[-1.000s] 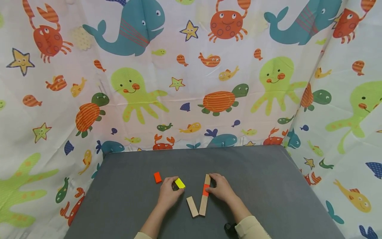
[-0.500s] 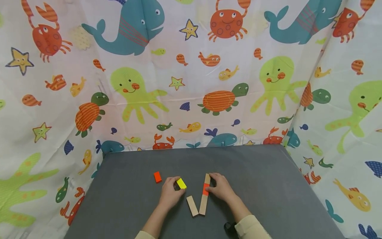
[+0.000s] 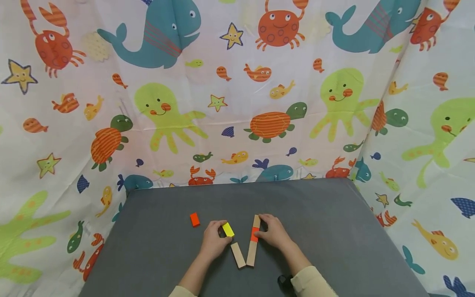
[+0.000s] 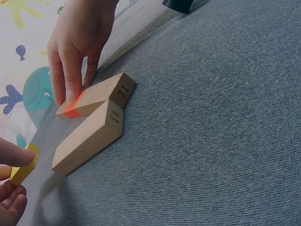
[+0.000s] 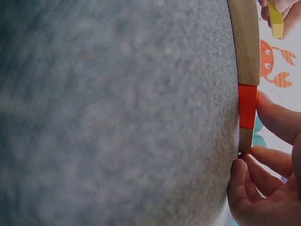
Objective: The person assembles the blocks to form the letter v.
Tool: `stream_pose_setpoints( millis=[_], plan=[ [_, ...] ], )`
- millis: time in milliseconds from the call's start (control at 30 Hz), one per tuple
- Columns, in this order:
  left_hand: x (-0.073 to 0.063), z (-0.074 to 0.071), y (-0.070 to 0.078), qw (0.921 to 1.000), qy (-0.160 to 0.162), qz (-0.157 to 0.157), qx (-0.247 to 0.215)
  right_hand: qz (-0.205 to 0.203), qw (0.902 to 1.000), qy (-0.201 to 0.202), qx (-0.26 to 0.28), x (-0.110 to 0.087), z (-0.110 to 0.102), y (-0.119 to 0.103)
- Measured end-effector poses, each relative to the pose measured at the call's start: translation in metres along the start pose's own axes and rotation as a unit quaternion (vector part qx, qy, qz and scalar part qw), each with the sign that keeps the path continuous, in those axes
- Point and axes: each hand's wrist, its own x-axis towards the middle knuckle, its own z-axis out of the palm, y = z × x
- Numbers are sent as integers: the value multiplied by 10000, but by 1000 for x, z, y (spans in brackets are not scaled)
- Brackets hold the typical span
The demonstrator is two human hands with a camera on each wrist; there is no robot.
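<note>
Between thumb and fingers my left hand (image 3: pixel 214 241) pinches a yellow block (image 3: pixel 228 229). Just below it in the head view lies a plain wooden block (image 3: pixel 238 255); the left wrist view shows a gap between the two. That block slants to meet the near end of a row, forming a V. The row has a wooden block (image 3: pixel 251 253) nearest, an orange block (image 3: pixel 254 234) in the middle and another wooden piece (image 3: pixel 257 221) at the far end. My right hand (image 3: pixel 276 233) holds the row, thumb against the orange block and fingers at the far end.
A loose orange block (image 3: pixel 194 220) lies left of the left hand. Grey cloth (image 3: pixel 315 214) covers the table. A sea-animal curtain (image 3: pixel 237 90) hangs behind and at both sides. A black object (image 3: pixel 285 284) sits beside the right sleeve.
The left hand has carried the yellow block a little to the right and nearer the slanted wooden block. The right hand keeps its place on the row.
</note>
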Motion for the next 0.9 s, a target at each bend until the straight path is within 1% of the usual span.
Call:
stream_pose_setpoints(
  millis=[300, 467, 667, 900],
  plan=[
    [-3, 2, -5, 9994, -307, -93, -89, -129, 9998, 66, 115, -1, 1, -1],
    [-3, 4, -9, 9990, -419, -93, -119, -108, 9998, 84, 152, -1, 2, -1],
    [-4, 7, -12, 9986, -518, 59, -62, -62, 9999, 56, 111, -2, 2, -2],
    [-3, 7, -11, 9977, -653, 198, -15, -33, 9999, 50, 155, -3, -1, -4]
  ],
)
